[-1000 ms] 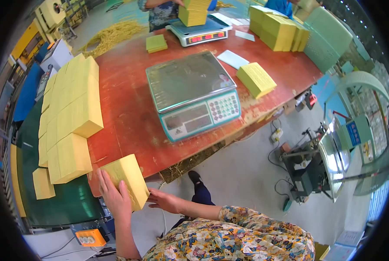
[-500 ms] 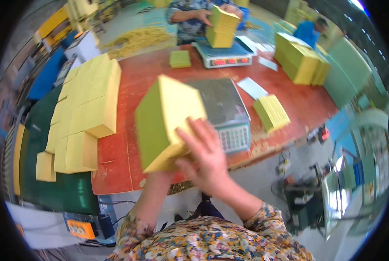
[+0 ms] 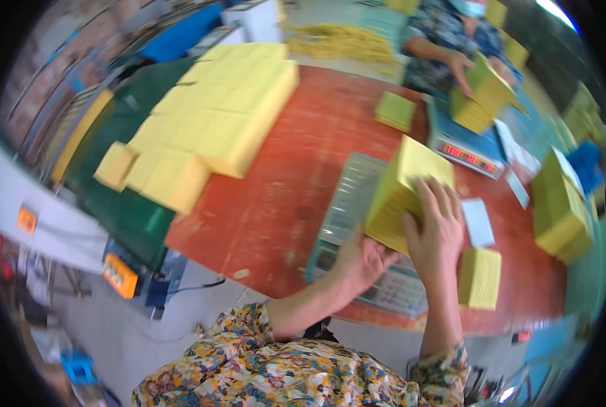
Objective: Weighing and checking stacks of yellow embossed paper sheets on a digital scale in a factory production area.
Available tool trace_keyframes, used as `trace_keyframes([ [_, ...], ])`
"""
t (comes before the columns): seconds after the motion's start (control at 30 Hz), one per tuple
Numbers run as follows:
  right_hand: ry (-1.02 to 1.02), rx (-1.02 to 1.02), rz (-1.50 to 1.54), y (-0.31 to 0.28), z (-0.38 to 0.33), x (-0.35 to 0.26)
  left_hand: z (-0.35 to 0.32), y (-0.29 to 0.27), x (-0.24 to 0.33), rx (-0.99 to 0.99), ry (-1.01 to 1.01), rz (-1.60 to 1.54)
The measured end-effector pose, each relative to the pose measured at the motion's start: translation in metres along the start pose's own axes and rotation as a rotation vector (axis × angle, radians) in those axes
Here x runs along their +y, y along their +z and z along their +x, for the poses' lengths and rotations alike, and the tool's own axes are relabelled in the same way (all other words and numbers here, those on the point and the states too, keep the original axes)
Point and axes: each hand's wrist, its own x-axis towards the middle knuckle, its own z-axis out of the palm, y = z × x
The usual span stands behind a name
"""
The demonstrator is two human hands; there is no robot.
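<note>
Gripping a yellow block [image 3: 405,193] from both sides, the hands hold it tilted just above the scale [image 3: 357,230] on the red bench [image 3: 269,203] — the left hand [image 3: 360,261] closed under its lower edge, the right hand [image 3: 438,227] spread flat over its near face. A big stack of yellow blocks [image 3: 215,122] lies well to the left — a smaller yellow pad [image 3: 479,277] rests just right of the scale. Across the bench, another person's hands [image 3: 462,64] hold a yellow bundle [image 3: 482,95] over a second scale [image 3: 462,146].

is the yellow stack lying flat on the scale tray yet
No, both hands, left hand and right hand, hold the yellow stack tilted up on edge over the scale.
</note>
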Motion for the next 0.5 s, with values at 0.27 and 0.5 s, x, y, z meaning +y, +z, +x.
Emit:
trace_keyframes([
  [0.27, 0.049, -0.047, -0.083, 0.015, -0.022, -0.007, -0.062, -0.015, 0.194, 0.176, 0.591, 1.295],
  [0.5, 0.138, 0.116, -0.090, -0.005, -0.014, -0.065, 0.027, -0.020, 0.392, 0.878, 0.725, 2.761],
])
